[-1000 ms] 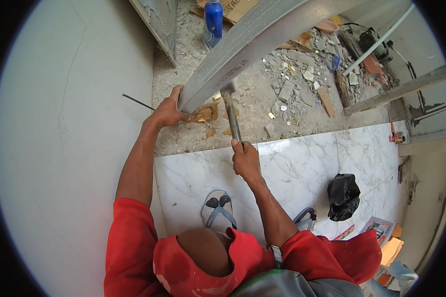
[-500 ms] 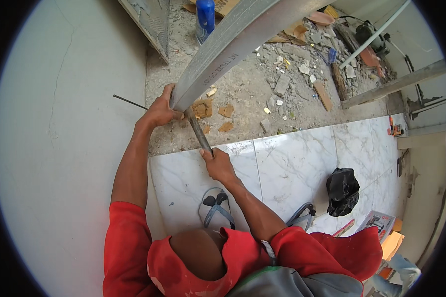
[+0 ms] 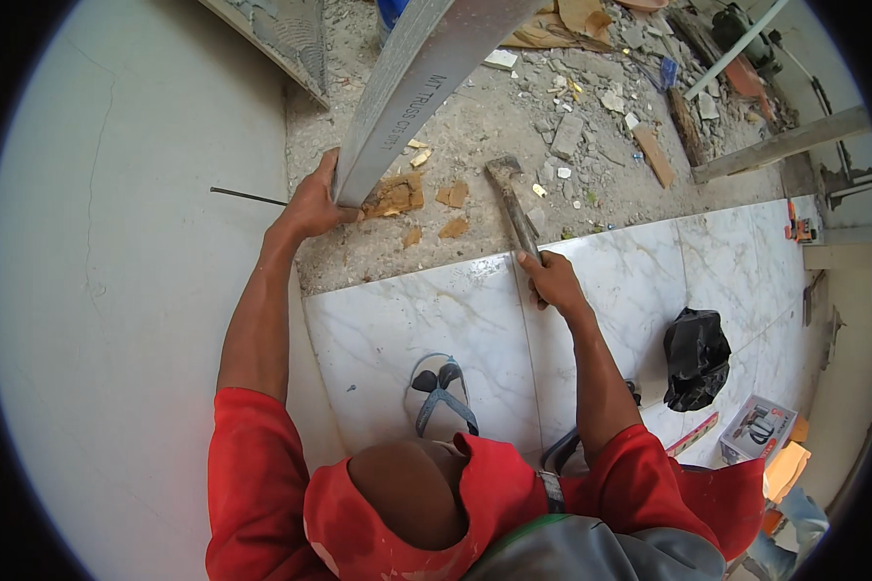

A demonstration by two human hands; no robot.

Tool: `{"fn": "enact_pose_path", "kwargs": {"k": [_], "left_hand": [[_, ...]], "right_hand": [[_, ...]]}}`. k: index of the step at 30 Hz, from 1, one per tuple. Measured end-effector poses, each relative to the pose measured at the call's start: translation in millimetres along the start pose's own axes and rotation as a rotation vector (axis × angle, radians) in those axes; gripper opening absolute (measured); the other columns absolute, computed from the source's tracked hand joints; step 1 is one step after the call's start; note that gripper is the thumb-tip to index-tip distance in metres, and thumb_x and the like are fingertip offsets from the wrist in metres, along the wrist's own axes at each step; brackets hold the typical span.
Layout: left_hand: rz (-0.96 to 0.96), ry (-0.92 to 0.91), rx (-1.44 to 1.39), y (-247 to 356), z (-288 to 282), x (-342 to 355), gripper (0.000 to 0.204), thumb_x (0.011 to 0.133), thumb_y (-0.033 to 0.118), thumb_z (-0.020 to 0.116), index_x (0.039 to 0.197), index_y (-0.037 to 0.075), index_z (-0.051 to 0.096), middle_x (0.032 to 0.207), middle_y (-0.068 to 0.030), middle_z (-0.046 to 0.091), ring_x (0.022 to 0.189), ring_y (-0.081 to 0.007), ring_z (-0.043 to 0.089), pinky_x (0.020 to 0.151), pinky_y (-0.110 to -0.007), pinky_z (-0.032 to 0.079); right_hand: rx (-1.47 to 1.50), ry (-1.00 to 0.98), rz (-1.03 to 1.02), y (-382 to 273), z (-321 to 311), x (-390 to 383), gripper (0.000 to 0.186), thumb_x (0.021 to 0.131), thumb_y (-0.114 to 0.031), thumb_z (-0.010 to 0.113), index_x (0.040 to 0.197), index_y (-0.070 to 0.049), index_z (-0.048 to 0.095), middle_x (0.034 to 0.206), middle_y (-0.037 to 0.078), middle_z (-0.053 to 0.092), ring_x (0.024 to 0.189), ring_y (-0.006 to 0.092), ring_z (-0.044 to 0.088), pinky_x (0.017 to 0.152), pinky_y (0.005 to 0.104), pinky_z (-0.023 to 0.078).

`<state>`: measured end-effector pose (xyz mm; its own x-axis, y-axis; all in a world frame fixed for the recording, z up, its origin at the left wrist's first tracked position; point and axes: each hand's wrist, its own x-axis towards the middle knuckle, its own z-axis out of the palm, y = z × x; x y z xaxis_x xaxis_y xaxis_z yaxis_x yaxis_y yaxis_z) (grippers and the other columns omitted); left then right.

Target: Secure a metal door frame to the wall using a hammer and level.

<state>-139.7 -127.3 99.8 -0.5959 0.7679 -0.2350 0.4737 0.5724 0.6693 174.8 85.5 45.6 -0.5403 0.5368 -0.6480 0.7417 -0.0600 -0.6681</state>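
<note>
My left hand (image 3: 316,201) grips the lower end of a long grey metal channel (image 3: 389,111), low beside the white wall. The channel rises away from me, out of the top of the picture. In my right hand (image 3: 555,282) is a hammer (image 3: 519,215), held by its handle with the head pointing away from me over the rough floor. The hammer is apart from the channel. A thin dark rod (image 3: 247,197) sticks out from the wall, close to my left wrist. Broken brown pieces (image 3: 393,197) lie just right of the channel's end.
White marbled tiles (image 3: 610,320) cover the near floor; rubble (image 3: 569,136) lies beyond their edge. A black plastic bag (image 3: 697,360) and a box (image 3: 758,429) sit at the right. A wooden bar (image 3: 785,143) crosses the far right, and a tilted panel (image 3: 279,44) leans at the far left.
My right hand has swung the hammer to the right, away from the channel's end. My left hand stays on the channel, which stands a little steeper in view.
</note>
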Motion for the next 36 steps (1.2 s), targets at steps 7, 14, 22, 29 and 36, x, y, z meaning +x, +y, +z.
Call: {"fn": "enact_pose_path", "kwargs": {"k": [7,14,22,29,36], "left_hand": [[-0.108,0.000,-0.024,3.3,2.9,-2.5,0.090,0.060,0.001,0.081,0.136,0.011,0.032,0.123,-0.0159,0.058,0.120,-0.0298,0.052,0.100,-0.039,0.041],[-0.131,-0.016,-0.032,0.3,9.0,-3.1,0.095,0.062,-0.001,0.080,0.139,0.014,0.028,0.126,-0.0153,0.056,0.122,-0.0292,0.051,0.099,-0.039,0.043],[-0.079,0.024,-0.009,-7.2,5.2,-1.7,0.097,0.061,0.006,0.081,0.141,0.013,0.026,0.119,-0.0220,0.059,0.111,-0.0351,0.057,0.095,-0.039,0.044],[-0.026,0.050,-0.113,-43.3,16.3,-3.3,0.086,0.064,-0.005,0.074,0.137,0.008,0.029,0.115,-0.0155,0.059,0.107,-0.0289,0.058,0.092,-0.038,0.046],[-0.060,0.084,-0.053,4.2,29.1,-15.8,0.077,0.064,-0.003,0.074,0.131,0.003,0.037,0.122,-0.0144,0.051,0.112,-0.0290,0.051,0.096,-0.036,0.042]], "right_hand": [[-0.702,0.373,-0.365,-43.3,17.8,-3.2,0.033,0.083,-0.022,0.066,0.101,0.004,0.057,0.105,0.022,0.054,0.102,0.0355,0.055,0.083,0.0462,0.048],[-0.303,0.238,-0.738,-103.9,59.5,19.2,0.032,0.081,-0.018,0.068,0.104,0.002,0.058,0.107,0.019,0.052,0.103,0.0358,0.052,0.088,0.0421,0.043],[-0.407,0.278,-0.625,-45.8,10.7,14.0,0.031,0.081,-0.019,0.068,0.101,0.003,0.057,0.105,0.020,0.052,0.102,0.0369,0.052,0.086,0.0433,0.045],[-0.697,0.156,-0.406,7.7,1.8,3.6,0.051,0.076,-0.030,0.071,0.111,0.002,0.052,0.110,0.019,0.052,0.106,0.0358,0.053,0.085,0.0457,0.049],[-0.531,0.152,-0.361,21.7,-12.2,5.3,0.045,0.074,-0.024,0.069,0.107,0.001,0.052,0.107,0.019,0.054,0.102,0.0358,0.055,0.081,0.0461,0.049]]}}
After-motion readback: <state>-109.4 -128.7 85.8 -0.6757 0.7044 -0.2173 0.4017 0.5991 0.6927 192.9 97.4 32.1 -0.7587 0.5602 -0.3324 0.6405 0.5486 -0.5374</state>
